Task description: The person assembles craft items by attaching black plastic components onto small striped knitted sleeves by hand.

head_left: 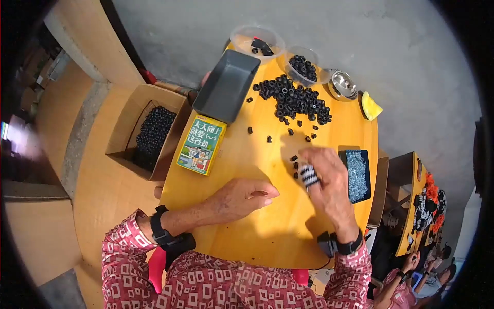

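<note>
Nearest the camera, over the near part of the surface (242,226), the left hand (234,203) is curled narrow, thumb close to forefinger, with nothing seen between them, while the right hand (329,180) is bent above loose black beads (296,166), a striped piece (309,176) at its blurred fingers, whether gripped or worn cannot be told. Bead handling appears to be in hand; for any pick-up, a narrow pinch would be called for. The bead pile (293,98) is spread towards the far edge, the bead tray (356,175) set at the right edge.
</note>
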A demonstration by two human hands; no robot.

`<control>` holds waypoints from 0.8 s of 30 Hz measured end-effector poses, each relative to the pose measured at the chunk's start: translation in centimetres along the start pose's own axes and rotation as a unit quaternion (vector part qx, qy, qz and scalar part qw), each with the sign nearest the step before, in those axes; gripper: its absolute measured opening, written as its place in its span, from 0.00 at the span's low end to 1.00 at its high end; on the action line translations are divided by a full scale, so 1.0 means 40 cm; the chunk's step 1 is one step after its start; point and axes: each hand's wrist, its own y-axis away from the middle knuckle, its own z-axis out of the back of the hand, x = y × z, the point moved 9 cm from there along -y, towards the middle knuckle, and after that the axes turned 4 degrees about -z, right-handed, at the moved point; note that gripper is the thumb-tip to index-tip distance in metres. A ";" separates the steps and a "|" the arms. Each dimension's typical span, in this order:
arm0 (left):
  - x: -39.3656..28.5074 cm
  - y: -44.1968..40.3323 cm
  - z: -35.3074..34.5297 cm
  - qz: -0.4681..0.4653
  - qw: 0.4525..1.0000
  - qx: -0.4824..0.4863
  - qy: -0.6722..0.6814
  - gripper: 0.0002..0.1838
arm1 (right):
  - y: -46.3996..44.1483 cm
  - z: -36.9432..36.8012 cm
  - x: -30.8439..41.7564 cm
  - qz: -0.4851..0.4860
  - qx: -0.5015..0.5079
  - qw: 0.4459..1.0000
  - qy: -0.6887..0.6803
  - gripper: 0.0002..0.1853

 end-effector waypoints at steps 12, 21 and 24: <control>-0.008 -0.003 0.014 -0.014 0.999 -0.022 0.023 0.17 | -0.217 -0.167 -0.161 0.011 0.050 0.977 0.205 0.31; -0.017 -0.004 0.022 0.008 1.000 -0.018 -0.015 0.16 | -0.102 -0.168 -0.128 -0.005 0.100 0.979 0.178 0.33; -0.011 -0.003 0.022 -0.001 1.000 -0.025 -0.002 0.16 | -0.082 -0.152 -0.111 -0.003 0.103 0.980 0.170 0.32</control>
